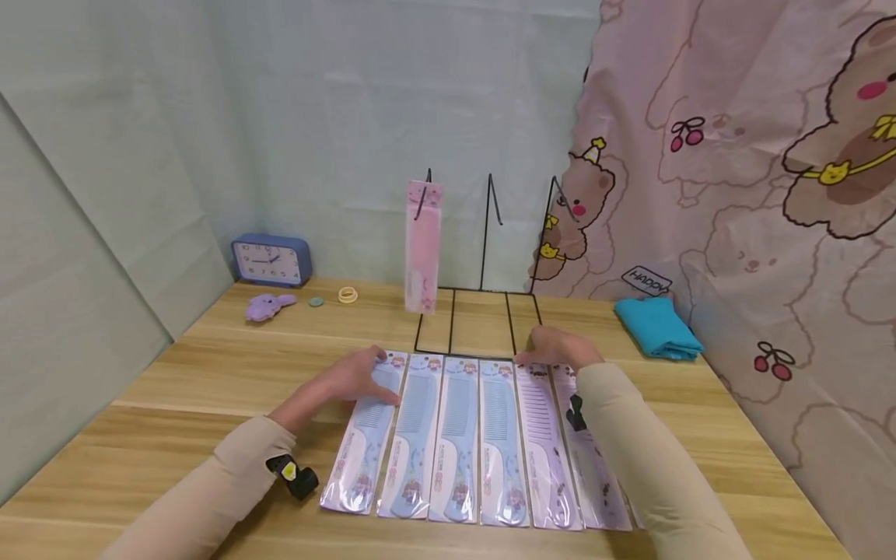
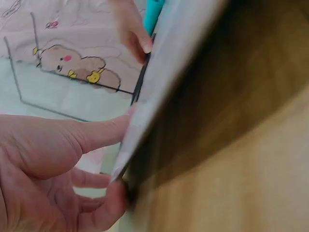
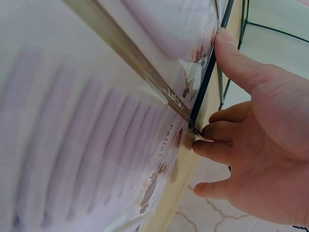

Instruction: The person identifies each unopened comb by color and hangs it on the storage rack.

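Note:
Several flat packaged combs lie in a row on the table. The blue comb pack [image 1: 367, 435] at the left end has my left hand [image 1: 360, 377] on its upper part. In the left wrist view, the thumb [image 2: 104, 133] is over that pack's edge and a fingertip [image 2: 116, 200] is at its underside; shadow shows beneath the pack. My right hand [image 1: 560, 347] is at the top end of a purple comb pack [image 1: 542, 435]. Its thumb [image 3: 231, 55] touches near the pack edges and the black bar, with the other fingers loosely bent beside them.
Behind the packs stands a black wire rack [image 1: 483, 292] with upright hooks, one carrying a pink pack [image 1: 423, 257]. To the left are a blue clock [image 1: 271, 260], a purple hairbrush [image 1: 266, 306] and small rings [image 1: 348, 295]. A folded turquoise cloth [image 1: 658, 327] lies at right.

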A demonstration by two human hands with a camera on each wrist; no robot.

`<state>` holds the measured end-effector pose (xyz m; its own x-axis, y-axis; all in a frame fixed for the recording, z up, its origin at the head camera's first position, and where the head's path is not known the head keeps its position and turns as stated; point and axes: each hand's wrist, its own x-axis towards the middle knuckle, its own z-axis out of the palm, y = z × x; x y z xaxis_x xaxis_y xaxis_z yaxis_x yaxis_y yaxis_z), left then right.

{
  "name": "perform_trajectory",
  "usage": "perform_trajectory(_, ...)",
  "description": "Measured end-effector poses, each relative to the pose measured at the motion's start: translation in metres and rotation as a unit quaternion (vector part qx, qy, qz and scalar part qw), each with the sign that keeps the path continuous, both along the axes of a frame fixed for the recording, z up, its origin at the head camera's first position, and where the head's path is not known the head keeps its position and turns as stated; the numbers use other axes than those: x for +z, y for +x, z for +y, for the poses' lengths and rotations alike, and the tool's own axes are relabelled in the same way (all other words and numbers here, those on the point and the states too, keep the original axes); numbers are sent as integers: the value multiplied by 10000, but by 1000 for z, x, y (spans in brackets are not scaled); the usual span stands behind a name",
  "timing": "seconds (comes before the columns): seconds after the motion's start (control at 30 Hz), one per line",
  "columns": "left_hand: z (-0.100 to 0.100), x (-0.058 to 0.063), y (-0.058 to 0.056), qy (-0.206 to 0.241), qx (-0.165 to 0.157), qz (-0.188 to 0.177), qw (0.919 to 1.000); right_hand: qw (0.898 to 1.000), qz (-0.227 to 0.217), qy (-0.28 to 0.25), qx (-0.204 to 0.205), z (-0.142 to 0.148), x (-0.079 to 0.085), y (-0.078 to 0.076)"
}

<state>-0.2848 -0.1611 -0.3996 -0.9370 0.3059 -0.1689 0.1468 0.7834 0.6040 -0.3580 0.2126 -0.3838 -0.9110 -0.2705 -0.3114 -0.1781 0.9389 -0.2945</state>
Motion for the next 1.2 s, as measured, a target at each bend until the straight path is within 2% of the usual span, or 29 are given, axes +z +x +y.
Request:
perform_trajectory(0.1, -11, 4, -4, 546, -159, -600, 9966, 10000, 9, 62, -3, 0, 0, 0)
perform_trajectory(0.2, -23, 9, -9, 1057, -287, -1151, 9873, 10000, 16, 95, 8, 1, 0, 0)
perform_trajectory(0.3, -33, 14, -13, 1366, -401, -1392, 9800, 9999, 11, 108, 37, 1, 1, 0)
perform_trajectory(0.4, -40, 18, -17, 1710, -485, -1458, 9732, 9999, -8, 116, 48, 1, 1, 0)
perform_trajectory(0.5, -44, 23, -18, 2005, -533, -1329, 9692, 9999, 22, 127, 78, 2, 1, -1)
perform_trajectory(0.63, -34, 33, -16, 2578, -757, -1027, 9577, 9998, 69, 169, 44, 3, 2, -1)
perform_trajectory(0.83, 1, 52, -4, 3594, -1117, -590, 9246, 9999, -3, 130, 42, 4, 3, 1)
perform_trajectory(0.93, 20, 61, 2, 3828, -1229, -200, 9154, 9999, -12, 98, 79, 4, 2, 1)
perform_trajectory(1.07, 42, 75, 5, 3945, -1322, 334, 9087, 9999, 2, 75, 85, 2, 2, 1)
perform_trajectory(1.2, 64, 90, 2, 4227, -1361, 495, 8946, 10000, 29, 13, 92, 0, 3, 2)
